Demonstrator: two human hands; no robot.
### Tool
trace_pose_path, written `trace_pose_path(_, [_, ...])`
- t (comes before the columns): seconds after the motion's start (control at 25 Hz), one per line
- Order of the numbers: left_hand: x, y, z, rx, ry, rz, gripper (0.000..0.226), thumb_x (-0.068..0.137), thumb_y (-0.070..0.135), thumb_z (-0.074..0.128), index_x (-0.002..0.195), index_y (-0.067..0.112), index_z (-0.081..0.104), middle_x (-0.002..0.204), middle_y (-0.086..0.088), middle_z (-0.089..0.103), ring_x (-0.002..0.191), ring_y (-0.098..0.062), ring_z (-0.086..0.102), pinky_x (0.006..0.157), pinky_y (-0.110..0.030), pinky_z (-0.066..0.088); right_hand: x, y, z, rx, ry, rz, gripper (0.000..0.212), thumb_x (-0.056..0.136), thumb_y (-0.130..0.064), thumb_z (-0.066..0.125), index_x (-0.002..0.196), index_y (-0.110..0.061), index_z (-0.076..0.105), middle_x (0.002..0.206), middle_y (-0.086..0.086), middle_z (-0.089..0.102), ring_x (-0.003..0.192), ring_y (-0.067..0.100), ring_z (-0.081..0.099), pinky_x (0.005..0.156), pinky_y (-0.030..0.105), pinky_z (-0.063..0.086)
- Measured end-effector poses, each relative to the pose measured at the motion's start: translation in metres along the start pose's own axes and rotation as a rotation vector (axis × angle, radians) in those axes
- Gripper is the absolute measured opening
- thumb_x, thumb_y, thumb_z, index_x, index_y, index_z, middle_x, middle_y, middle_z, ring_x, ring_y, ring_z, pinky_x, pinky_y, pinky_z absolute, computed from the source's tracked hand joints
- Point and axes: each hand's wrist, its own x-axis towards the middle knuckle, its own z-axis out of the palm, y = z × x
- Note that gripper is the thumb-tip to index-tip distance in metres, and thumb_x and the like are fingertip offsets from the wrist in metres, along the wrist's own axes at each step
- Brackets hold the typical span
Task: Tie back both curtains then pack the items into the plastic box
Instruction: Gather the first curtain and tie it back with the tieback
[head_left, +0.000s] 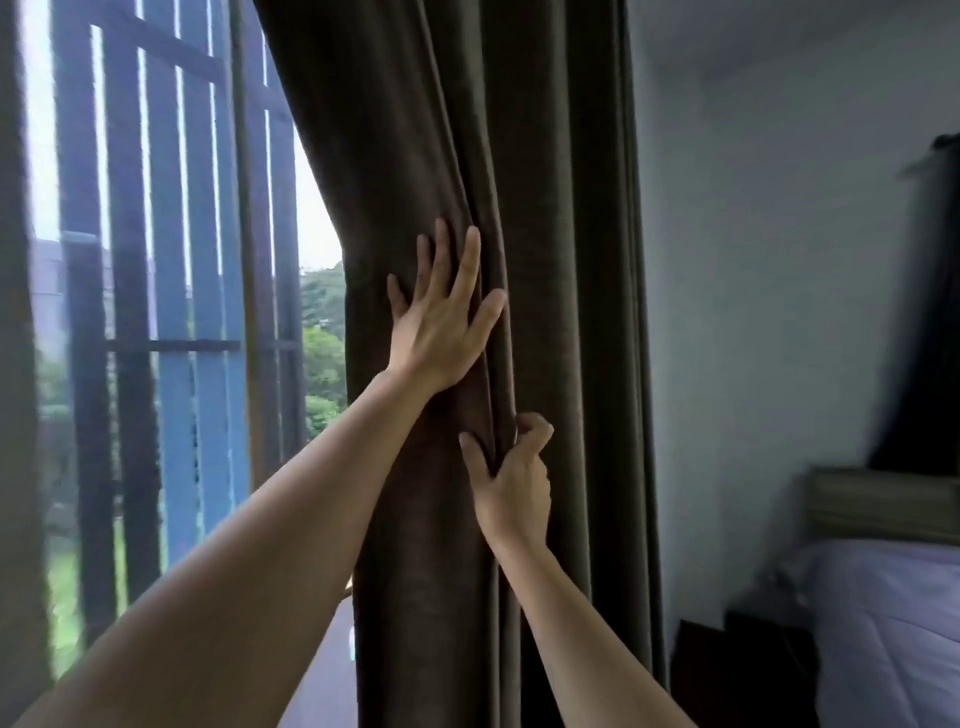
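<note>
At the far left one window (171, 312) shows blue vertical bars with green trees behind them. Next to it hangs one dark brown curtain (561, 260), gathered into folds near the middle of the view. Two bare arms reach up to it. The left hand (441, 322) lies flat on the cloth with fingers spread, pressing the left part of the gathered folds. The right hand (514, 478), lower and just beside, is closed and pinches a fold between thumb and fingers. At the right stands one bed (883, 623) against the white wall (769, 260).
</note>
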Motion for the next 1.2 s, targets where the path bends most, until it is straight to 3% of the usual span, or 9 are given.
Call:
trace_pose_path(0.32, [0.087, 0.036, 0.143, -0.186, 0.019, 0.059, 0.067, 0.096, 0.054, 0.024, 0.146, 0.033, -0.014, 0.157, 0.003, -0.021, 0.144, -0.017, -0.019, 0.114, -0.056, -0.005, 0.125, 0.104, -0.016, -0.236, 0.219, -0.002, 0.082, 0.076, -0.057, 0.065, 0.136, -0.014, 0.028, 0.129, 0.006, 0.037, 0.104, 0.024, 0.058, 0.067, 0.026, 0.047])
trace_pose_path(0.44, [0.124, 0.052, 0.204, -0.198, 0.024, 0.066, 0.068, 0.095, 0.056, 0.024, 0.146, 0.034, -0.015, 0.157, 0.004, -0.021, 0.144, -0.018, -0.021, 0.113, -0.056, -0.005, 0.174, 0.148, -0.027, -0.318, 0.204, -0.003, 0.098, 0.066, -0.060, 0.070, 0.140, -0.015, 0.024, 0.139, 0.006, 0.034, 0.125, 0.024, 0.043, 0.090, 0.034, 0.045])
trace_pose_path(0.52, [0.151, 0.060, 0.243, -0.214, 0.009, 0.063, 0.067, 0.095, 0.054, 0.025, 0.146, 0.034, -0.016, 0.157, 0.005, -0.022, 0.143, -0.018, -0.021, 0.113, -0.056, -0.004, 0.210, 0.179, -0.033, -0.321, 0.160, 0.023, 0.101, 0.065, -0.063, 0.069, 0.142, -0.017, 0.021, 0.143, 0.004, 0.038, 0.132, 0.023, 0.036, 0.107, 0.043, 0.031])
trace_pose_path(0.72, [0.192, 0.076, 0.322, -0.232, -0.031, 0.054, 0.064, 0.097, 0.050, 0.023, 0.145, 0.036, -0.017, 0.156, 0.007, -0.024, 0.142, -0.017, -0.024, 0.114, -0.055, -0.006, 0.274, 0.242, -0.039, -0.405, 0.194, 0.022, 0.082, 0.071, -0.057, 0.067, 0.131, -0.009, 0.038, 0.131, 0.006, 0.050, 0.123, 0.025, 0.045, 0.105, 0.045, 0.034])
trace_pose_path(0.8, [0.206, 0.080, 0.352, -0.239, -0.027, 0.055, 0.063, 0.098, 0.049, 0.022, 0.144, 0.035, -0.019, 0.155, 0.006, -0.025, 0.142, -0.016, -0.025, 0.113, -0.054, -0.008, 0.298, 0.267, -0.040, -0.454, 0.236, 0.026, 0.078, 0.067, -0.060, 0.068, 0.121, -0.010, 0.044, 0.133, 0.009, 0.039, 0.122, 0.028, 0.042, 0.103, 0.048, 0.037])
trace_pose_path(0.92, [0.227, 0.081, 0.390, -0.234, -0.002, 0.047, 0.065, 0.097, 0.048, 0.023, 0.144, 0.033, -0.020, 0.155, 0.005, -0.025, 0.142, -0.017, -0.026, 0.113, -0.054, -0.009, 0.334, 0.298, -0.041, -0.302, 0.136, 0.027, 0.091, 0.064, -0.060, 0.073, 0.131, -0.015, 0.031, 0.151, 0.005, 0.007, 0.129, 0.029, 0.040, 0.101, 0.050, 0.045])
trace_pose_path(0.96, [0.234, 0.082, 0.401, -0.221, -0.004, 0.048, 0.067, 0.097, 0.048, 0.024, 0.144, 0.032, -0.020, 0.156, 0.004, -0.025, 0.142, -0.017, -0.025, 0.113, -0.054, -0.008, 0.344, 0.305, -0.043, -0.242, 0.108, 0.033, 0.094, 0.063, -0.059, 0.074, 0.134, -0.020, 0.025, 0.153, 0.002, 0.007, 0.128, 0.028, 0.042, 0.099, 0.048, 0.047])
trace_pose_path(1.08, [0.253, 0.090, 0.433, -0.209, -0.056, 0.067, 0.069, 0.096, 0.049, 0.026, 0.145, 0.030, -0.019, 0.156, 0.001, -0.024, 0.143, -0.020, -0.023, 0.114, -0.057, -0.004, 0.371, 0.327, -0.049, -0.217, 0.072, 0.068, 0.101, 0.061, -0.060, 0.075, 0.133, -0.038, 0.009, 0.137, 0.002, 0.044, 0.117, 0.025, 0.053, 0.099, 0.046, 0.046])
trace_pose_path(1.2, [0.274, 0.095, 0.470, -0.194, -0.077, 0.102, 0.069, 0.096, 0.050, 0.026, 0.147, 0.029, -0.017, 0.157, -0.002, -0.022, 0.143, -0.024, -0.022, 0.113, -0.059, -0.002, 0.402, 0.353, -0.056, -0.377, 0.070, 0.110, 0.099, 0.062, -0.063, 0.070, 0.138, -0.030, 0.014, 0.123, -0.001, 0.053, 0.117, 0.023, 0.046, 0.103, 0.041, 0.030])
